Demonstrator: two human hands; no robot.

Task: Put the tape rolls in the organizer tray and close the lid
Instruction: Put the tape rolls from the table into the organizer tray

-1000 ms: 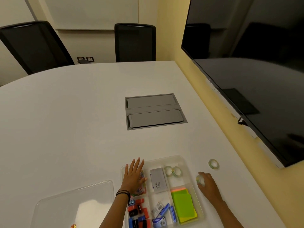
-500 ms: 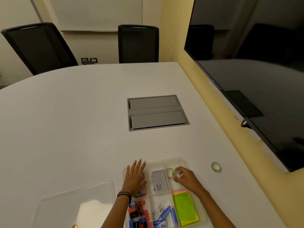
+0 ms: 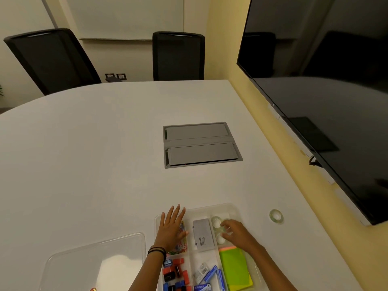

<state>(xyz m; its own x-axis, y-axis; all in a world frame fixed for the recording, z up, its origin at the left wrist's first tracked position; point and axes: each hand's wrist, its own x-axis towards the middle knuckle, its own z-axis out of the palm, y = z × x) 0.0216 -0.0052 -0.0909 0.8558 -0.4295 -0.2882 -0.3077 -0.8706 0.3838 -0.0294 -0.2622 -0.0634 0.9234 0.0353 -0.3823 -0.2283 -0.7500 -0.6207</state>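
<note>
The clear organizer tray point(image 3: 235, 208) sits at the table's near edge. My right hand point(image 3: 239, 234) hovers over its back-right compartment, fingers apart, with the fingertips touching the clear tape rolls point(image 3: 216, 223) that lie there. Whether one roll is still pinched is hard to make out. One more tape roll point(image 3: 276, 216) lies alone on the table to the right of the tray. Flat on the tray's back-left compartment rests my left hand point(image 3: 171, 229), fingers spread. The clear lid point(image 3: 94, 259) lies on the table to the left of the tray.
Other tray compartments hold a grey box point(image 3: 203, 233), green sticky notes point(image 3: 234, 267), red and black clips point(image 3: 175, 274) and blue staple boxes. A grey cable hatch point(image 3: 199, 144) is set in the table's middle. A large dark screen point(image 3: 325, 91) hangs on the right wall. Two chairs stand behind.
My right hand picked up a tape roll from the table right of the tray and carried it left into the back-right compartment. My left hand stayed on the tray.
</note>
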